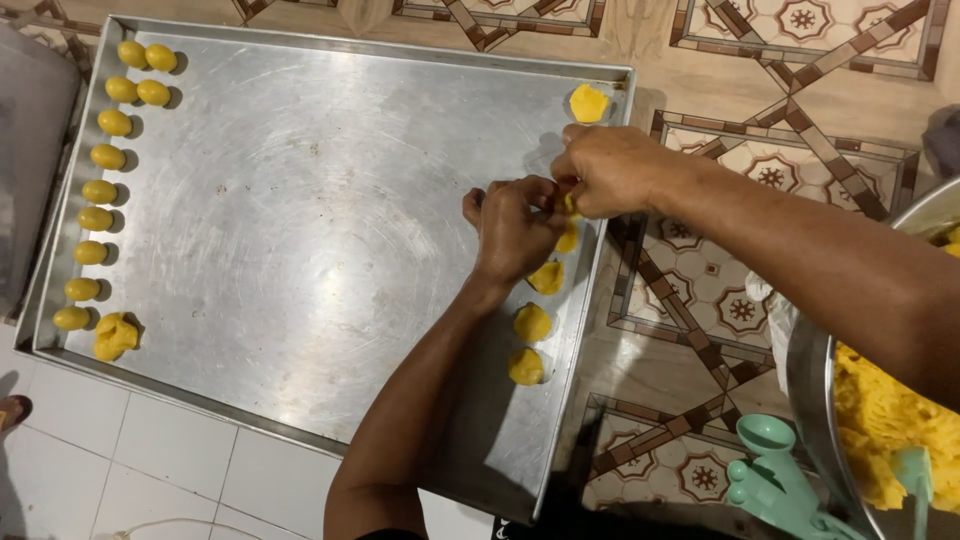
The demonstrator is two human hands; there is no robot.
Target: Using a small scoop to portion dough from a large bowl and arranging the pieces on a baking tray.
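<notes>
Both my hands meet over the right edge of a large steel baking tray. My left hand and my right hand pinch a small piece of yellow dough between their fingertips. Below them, a column of rough dough lumps lies along the tray's right side, and another flat lump sits in the far right corner. Smooth yellow dough balls line the tray's left edge, ending in one rough lump.
A metal bowl with yellow dough stands at the right, with teal measuring spoons beside it. The tray rests on a patterned mat and white floor tiles. A grey object lies left of the tray.
</notes>
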